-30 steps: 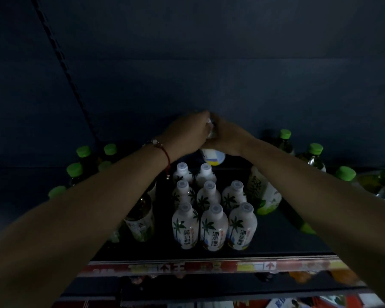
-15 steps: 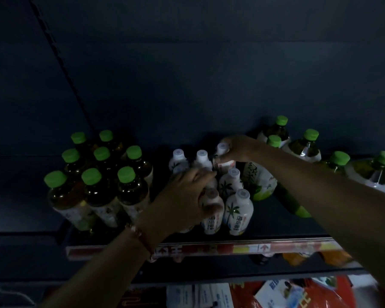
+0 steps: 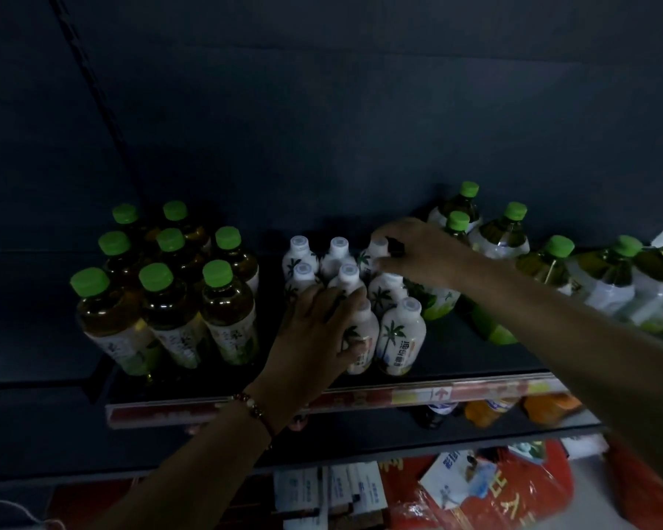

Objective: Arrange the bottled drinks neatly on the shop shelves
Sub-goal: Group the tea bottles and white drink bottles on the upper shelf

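Dim light. White bottles [image 3: 400,334] stand mid-shelf [image 3: 456,361]. Left hand [image 3: 314,334] covers the front-left bottle, grip apparently wrapping it. Right hand [image 3: 418,250] pinches a back bottle's [image 3: 368,258] neck. Green-capped bottles [image 3: 161,296] flank them; right ones cut off.

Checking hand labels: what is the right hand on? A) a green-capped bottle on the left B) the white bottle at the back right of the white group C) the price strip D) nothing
B: the right hand holds the neck of the back-right white bottle, its fingers curled over the cap.
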Motion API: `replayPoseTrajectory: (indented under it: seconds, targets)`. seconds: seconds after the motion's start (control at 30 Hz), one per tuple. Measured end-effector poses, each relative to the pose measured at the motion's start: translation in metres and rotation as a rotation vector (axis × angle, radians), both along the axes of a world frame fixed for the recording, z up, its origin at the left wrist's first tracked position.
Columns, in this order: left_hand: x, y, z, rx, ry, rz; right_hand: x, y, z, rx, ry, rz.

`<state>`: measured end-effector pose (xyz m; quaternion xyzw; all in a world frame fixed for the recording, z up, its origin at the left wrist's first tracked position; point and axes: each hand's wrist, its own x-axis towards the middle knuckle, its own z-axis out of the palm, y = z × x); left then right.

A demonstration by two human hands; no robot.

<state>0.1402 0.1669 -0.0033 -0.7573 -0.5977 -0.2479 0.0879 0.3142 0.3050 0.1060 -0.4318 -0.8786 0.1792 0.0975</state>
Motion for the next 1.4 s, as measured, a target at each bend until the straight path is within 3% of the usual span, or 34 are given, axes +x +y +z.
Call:
replayPoseTrajectory:
  seconds: [0.07,0.17,0.37,0.67,1.1,1.2,1.27,1.4]
  targets:
    - [-0.001,-0.002,-0.004,-0.017,0.041,0.011,0.015,-0.032,0.001,0.036,-0.095,0.073]
    - [0.000,-0.004,-0.003,-0.071,0.067,0.025,0.034,-0.059,-0.015,-0.071,-0.276,0.065]
    - [-0.002,-0.008,0.001,-0.103,0.038,0.027,0.041,-0.061,-0.043,-0.072,-0.089,-0.016]
    - [-0.007,-0.010,0.000,-0.093,0.063,0.028,0.038,-0.070,-0.056,-0.046,0.011,-0.074]
    - [-0.008,-0.034,-0.005,-0.116,-0.347,0.090,0.030,-0.079,-0.060,-0.119,0.284,-0.155]
    - [-0.006,-0.033,0.001,-0.113,-0.496,0.087,0.022,-0.062,-0.045,-0.047,0.369,-0.216]
    - [-0.006,-0.031,0.001,-0.106,-0.574,0.132,0.017,-0.042,-0.036,-0.038,0.299,-0.232]
    - [-0.010,-0.033,0.000,-0.130,-0.541,0.205,0.010,-0.009,-0.038,-0.097,-0.009,-0.167]
